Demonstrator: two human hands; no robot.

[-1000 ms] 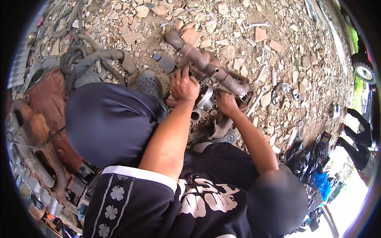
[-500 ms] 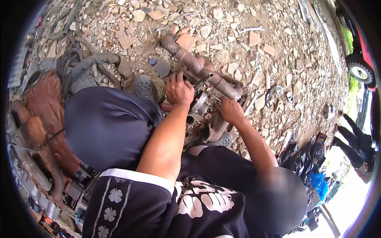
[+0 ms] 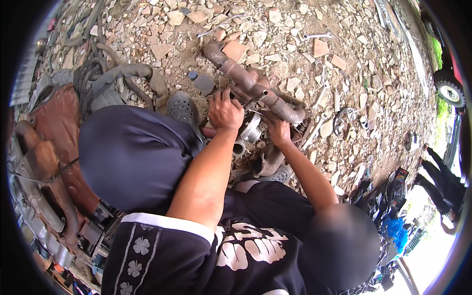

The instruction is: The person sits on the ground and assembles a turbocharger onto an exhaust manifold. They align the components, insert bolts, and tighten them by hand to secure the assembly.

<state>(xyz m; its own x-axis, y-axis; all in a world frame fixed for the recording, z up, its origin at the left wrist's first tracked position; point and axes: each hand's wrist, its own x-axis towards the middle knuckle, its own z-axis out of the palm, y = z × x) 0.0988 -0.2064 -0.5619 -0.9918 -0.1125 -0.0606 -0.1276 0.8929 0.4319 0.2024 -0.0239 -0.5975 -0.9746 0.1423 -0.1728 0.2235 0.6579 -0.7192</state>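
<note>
A rusty exhaust manifold (image 3: pixel 238 74) with rounded pipe branches lies on the stony ground before me, reaching down to the right. My left hand (image 3: pixel 226 113) curls its fingers over the metal at its near side. Close by on the right, my right hand (image 3: pixel 278 130) is closed just under the manifold's lower end, around a thin metal tool that its fingers largely cover. Between the hands sits a silvery round housing (image 3: pixel 251 130) with an open pipe mouth (image 3: pixel 239 148). A rusty casting (image 3: pixel 269 163) lies below my right wrist. The spot where the fingertips meet the metal is partly hidden.
Several wrenches lie about, one spanner (image 3: pixel 317 36) at the far side. A toothed ring-shaped part (image 3: pixel 341 121) rests at the right. Hoses (image 3: pixel 128 73) and a reddish-brown metal piece (image 3: pixel 66 142) crowd the left. My grey clog (image 3: pixel 183 112) stands beside my left hand.
My right hand has moved a little left and up, closer to my left hand, and turned under the manifold. My left hand keeps its place on the metal. The view has shifted slightly.
</note>
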